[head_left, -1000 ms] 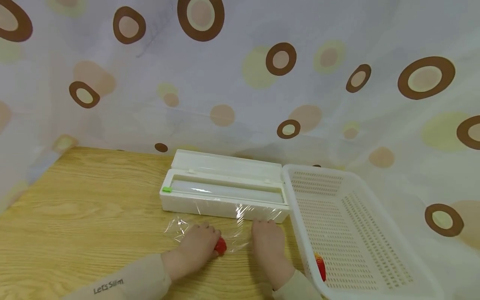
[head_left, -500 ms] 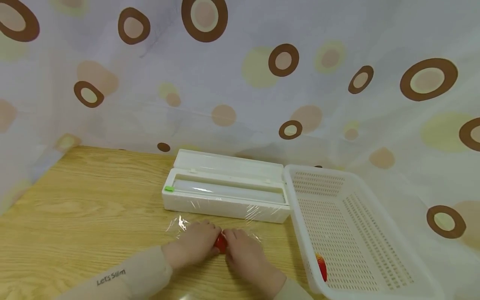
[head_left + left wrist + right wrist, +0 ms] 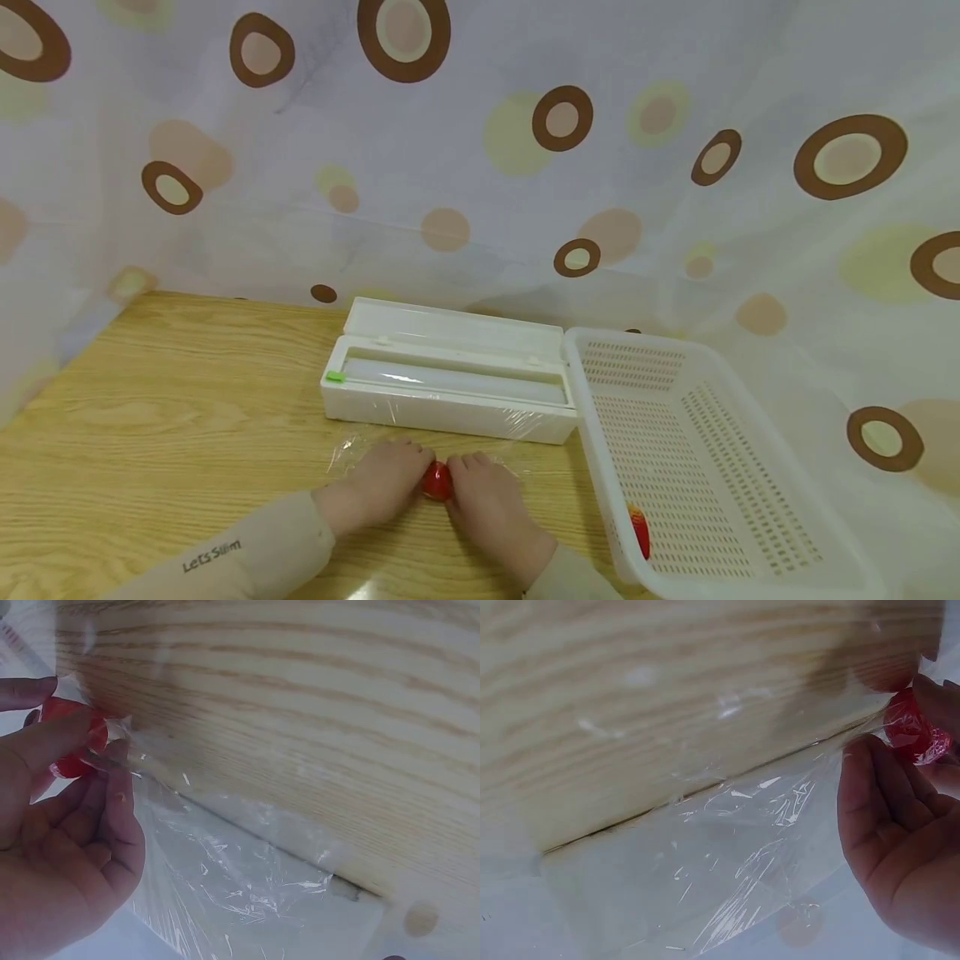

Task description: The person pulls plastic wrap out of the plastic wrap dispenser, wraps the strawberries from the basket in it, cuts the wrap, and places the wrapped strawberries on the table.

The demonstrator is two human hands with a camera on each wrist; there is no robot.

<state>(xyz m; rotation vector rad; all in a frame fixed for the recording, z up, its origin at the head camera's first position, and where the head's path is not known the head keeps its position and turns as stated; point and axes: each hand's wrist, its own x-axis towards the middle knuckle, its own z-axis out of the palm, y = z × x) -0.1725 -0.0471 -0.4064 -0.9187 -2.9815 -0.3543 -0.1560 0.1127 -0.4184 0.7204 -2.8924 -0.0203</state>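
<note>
The left arm (image 3: pixel 240 554) and right arm (image 3: pixel 570 579), both in pale sleeves, slanted inward over the desk (image 3: pixel 187 417), well short of its far edge. The left hand (image 3: pixel 381 479) and right hand (image 3: pixel 489 507) lay near each other, backs up, fingers bent, and each thumb reached toward its fingertips in a pinch.

Glossy plastic film (image 3: pixel 780 810) (crinkled), smooth wood-grained table (image 3: pixel 187 417).

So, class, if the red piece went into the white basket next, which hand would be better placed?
Probably the right hand: it is at the red piece, on the side nearer the white basket. The left hand, opposite, would likely have to reach across.
</note>
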